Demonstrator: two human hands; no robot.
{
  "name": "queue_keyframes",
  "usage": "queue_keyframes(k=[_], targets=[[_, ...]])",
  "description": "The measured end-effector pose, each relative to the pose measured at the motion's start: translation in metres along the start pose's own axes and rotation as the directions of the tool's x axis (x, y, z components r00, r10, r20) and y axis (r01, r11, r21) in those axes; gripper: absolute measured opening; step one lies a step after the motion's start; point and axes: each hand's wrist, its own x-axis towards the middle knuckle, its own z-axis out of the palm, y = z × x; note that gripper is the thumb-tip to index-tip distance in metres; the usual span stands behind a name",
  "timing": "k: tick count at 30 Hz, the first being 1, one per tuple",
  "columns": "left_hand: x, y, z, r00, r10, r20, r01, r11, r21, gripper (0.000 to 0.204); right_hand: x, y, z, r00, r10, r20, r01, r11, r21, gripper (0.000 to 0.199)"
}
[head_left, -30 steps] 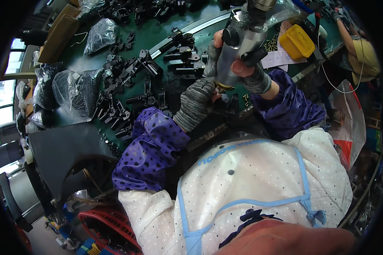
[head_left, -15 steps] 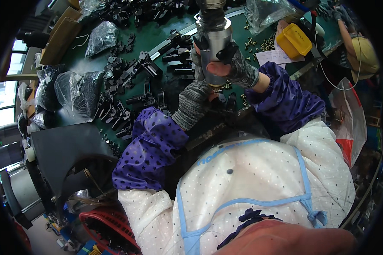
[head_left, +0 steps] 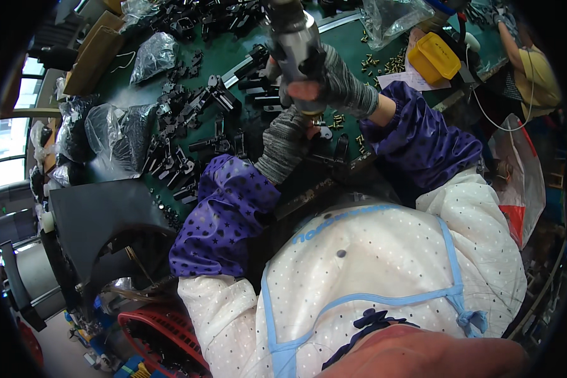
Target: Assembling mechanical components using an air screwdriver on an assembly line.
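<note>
Bags of clear plastic (head_left: pixel 121 135) near left edge of green bench (head_left: pixel 223 58). Left hand (head_left: pixel 282 143), grey-gloved, curled beside lower end of silver cylindrical power tool (head_left: pixel 296 47); grip contents unclear. Right hand (head_left: pixel 344 82) clasps tool above bench, towards front edge. Yellow plastic box (head_left: pixel 433 60) near right edge.

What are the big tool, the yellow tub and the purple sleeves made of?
The big tool: probably metal, since its grey barrel gleams. The yellow tub: likely plastic, smooth with rounded corners. The purple sleeves: perhaps coated cloth or thin plastic, with shiny creases.
</note>
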Motion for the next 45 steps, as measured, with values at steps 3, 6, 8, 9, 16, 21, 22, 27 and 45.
queue_keyframes(k=[3, 6, 8, 9, 16, 21, 22, 27, 45], targets=[[0.004, 0.005, 0.005, 0.996, -0.087, 0.01, 0.087, 0.996, -0.003, 0.022, 0.002, 0.007, -0.015, 0.915, -0.401, 0.037, 0.357, 0.765, -0.537, 0.045], [0.01, 0.01, 0.0, 0.994, -0.102, 0.036, 0.101, 0.995, 0.011, 0.027, 0.003, -0.008, -0.027, 0.965, -0.262, 0.021, 0.25, 0.893, -0.373, 0.046], [0.009, 0.018, -0.014, 0.993, -0.095, 0.066, 0.092, 0.995, 0.048, 0.032, 0.004, -0.02, -0.038, 0.984, -0.178, 0.031, 0.18, 0.954, -0.241, 0.047], [0.003, 0.035, -0.039, 0.995, 0.053, 0.09, -0.063, 0.993, 0.104, 0.035, -0.002, -0.027, -0.041, 0.983, -0.031, 0.18, 0.097, 0.924, -0.37, 0.051], [-0.029, 0.043, -0.034, 0.942, 0.155, 0.298, -0.223, 0.952, 0.21, 0.036, -0.133, -0.002, -0.046, 0.879, 0.27, 0.393, 0.23, 0.482, -0.845, 0.054], [-0.028, 0.042, -0.05, 0.939, 0.034, 0.342, -0.084, 0.988, 0.132, 0.025, -0.105, 0.023, -0.033, 0.929, 0.148, 0.339, 0.261, 0.385, -0.885, 0.041], [-0.02, 0.034, -0.057, 0.938, 0.036, 0.344, -0.088, 0.987, 0.136, 0.025, -0.098, 0.024, -0.036, 0.94, 0.102, 0.326, 0.265, 0.383, -0.885, 0.033], [0.004, -0.069, -0.12, 0.976, -0.19, -0.108, 0.217, 0.9, 0.377, 0.009, -0.092, 0.047, -0.066, 0.939, 0.221, 0.264, 0.214, 0.224, -0.951, 0.018], [0.014, -0.009, -0.106, 0.887, -0.461, -0.032, 0.346, 0.709, -0.615, 0.022, -0.031, 0.003, -0.008, 0.977, 0.133, 0.169, -0.065, 0.932, -0.358, 0.03]])
